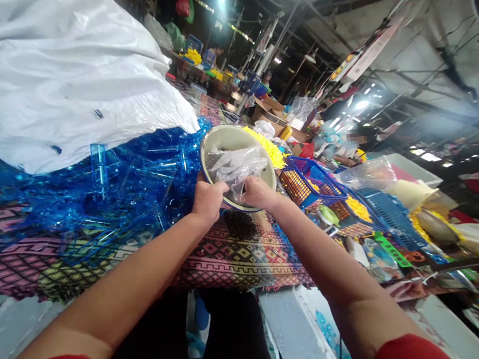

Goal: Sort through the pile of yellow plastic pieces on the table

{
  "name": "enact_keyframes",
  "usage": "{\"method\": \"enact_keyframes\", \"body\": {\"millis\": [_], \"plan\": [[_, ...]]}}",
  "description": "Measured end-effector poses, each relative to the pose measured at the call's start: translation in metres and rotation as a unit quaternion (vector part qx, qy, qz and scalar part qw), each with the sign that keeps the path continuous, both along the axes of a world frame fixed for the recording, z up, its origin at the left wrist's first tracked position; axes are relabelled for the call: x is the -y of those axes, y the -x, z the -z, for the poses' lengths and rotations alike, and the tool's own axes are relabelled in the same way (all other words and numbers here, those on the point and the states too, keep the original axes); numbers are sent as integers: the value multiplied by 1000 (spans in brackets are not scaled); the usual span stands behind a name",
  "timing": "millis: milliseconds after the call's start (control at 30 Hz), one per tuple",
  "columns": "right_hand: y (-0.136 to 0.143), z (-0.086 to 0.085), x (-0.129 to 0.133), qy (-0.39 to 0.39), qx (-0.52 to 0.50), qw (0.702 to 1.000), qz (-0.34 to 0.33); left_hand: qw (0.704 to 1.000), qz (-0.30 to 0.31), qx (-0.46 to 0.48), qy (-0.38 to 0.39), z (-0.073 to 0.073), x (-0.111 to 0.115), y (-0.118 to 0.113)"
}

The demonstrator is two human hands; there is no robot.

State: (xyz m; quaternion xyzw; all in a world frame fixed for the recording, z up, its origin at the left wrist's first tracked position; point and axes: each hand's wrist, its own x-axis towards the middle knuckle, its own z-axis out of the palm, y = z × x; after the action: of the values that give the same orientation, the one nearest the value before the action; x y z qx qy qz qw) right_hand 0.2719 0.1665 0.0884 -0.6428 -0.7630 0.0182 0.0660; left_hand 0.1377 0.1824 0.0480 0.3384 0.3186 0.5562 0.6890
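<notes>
A cream bowl (230, 135) with a dark rim is tilted toward me above the patterned cloth. Inside it lies a crumpled clear plastic bag (237, 162); what the bag holds is hard to make out. My left hand (208, 199) is closed on the bowl's near left rim, its thumb reaching inside toward the bag. At the near right, my right hand (259, 192) reaches over the rim with its fingers closed on the bag's plastic. Just below the bowl, a small pile of tiny dark pieces (239, 224) rests on the cloth.
Many transparent blue plastic parts (144, 179) are heaped at left beside a large white sheet (59, 79). Yellow pieces (268, 146) lie behind the bowl. Blue baskets (303, 186) stand at right on the patterned cloth (214, 257). Other people sit farther back.
</notes>
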Motion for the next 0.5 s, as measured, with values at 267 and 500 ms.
{"method": "enact_keyframes", "body": {"millis": [267, 500], "plan": [[-20, 10, 4, 2, -219, 975, 42, 1000, 24, -12, 7, 0, 0, -1], [-10, 0, 13, 59, -188, 980, -9, 999, 17, -27, 19, 3, 0, -3]]}}
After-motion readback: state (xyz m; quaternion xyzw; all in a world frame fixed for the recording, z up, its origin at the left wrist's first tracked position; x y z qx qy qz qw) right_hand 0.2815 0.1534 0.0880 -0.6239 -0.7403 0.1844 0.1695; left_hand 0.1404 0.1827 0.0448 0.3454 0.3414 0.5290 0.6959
